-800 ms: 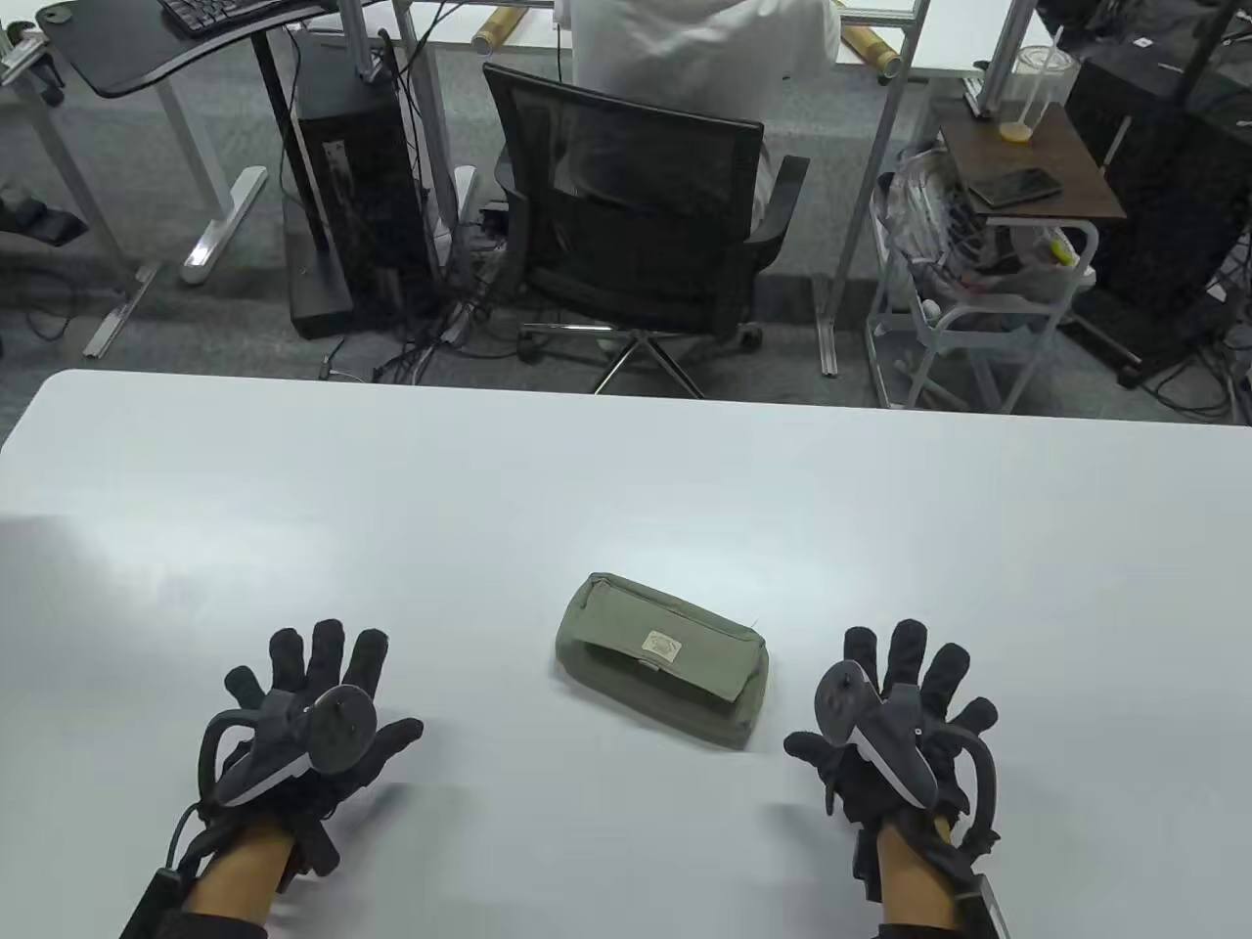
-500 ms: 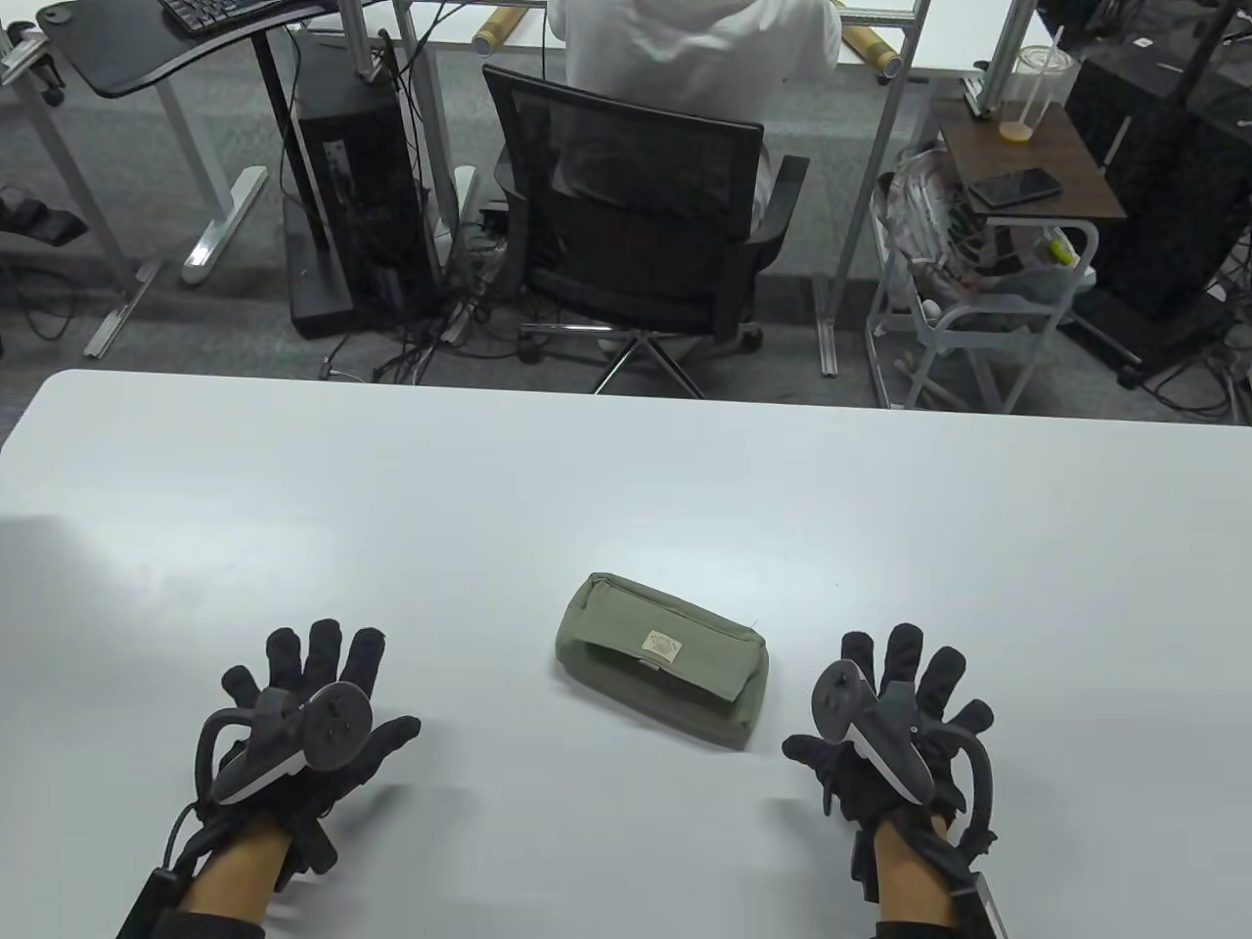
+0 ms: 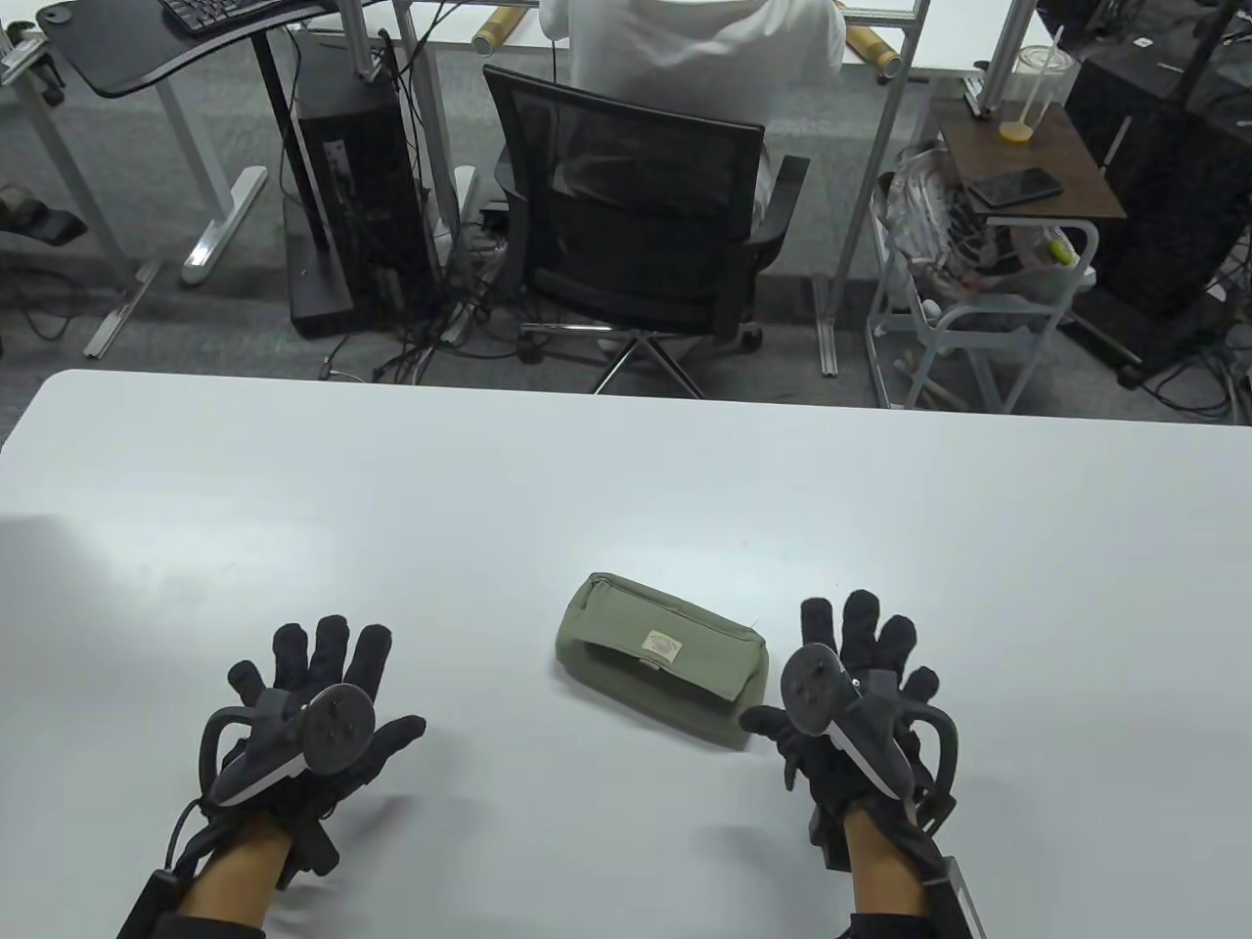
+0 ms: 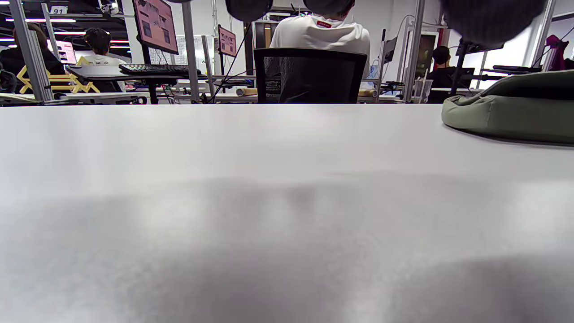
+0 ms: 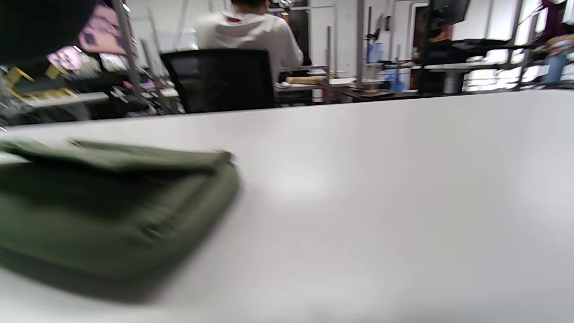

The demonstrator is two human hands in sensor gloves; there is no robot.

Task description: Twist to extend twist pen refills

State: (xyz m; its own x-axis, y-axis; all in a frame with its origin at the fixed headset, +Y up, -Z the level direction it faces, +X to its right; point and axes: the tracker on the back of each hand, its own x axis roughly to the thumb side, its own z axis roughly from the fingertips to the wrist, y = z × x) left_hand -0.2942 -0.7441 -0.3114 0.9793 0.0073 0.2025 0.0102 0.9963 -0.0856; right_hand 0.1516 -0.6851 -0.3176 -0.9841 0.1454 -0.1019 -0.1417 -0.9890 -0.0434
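A sign (image 4: pixel 58 10) reads "91" (pouch patch (image 3: pixel 661 645) illegible)

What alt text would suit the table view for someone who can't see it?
A closed green pouch lies on a white table between two black-gloved hands. The left hand is spread flat and apart from it; the right hand is beside its right end.

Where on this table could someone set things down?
The white table is bare beyond the green pouch, and between the pouch and the left hand. It is tight only at the pouch's right end, where the right hand sits close.
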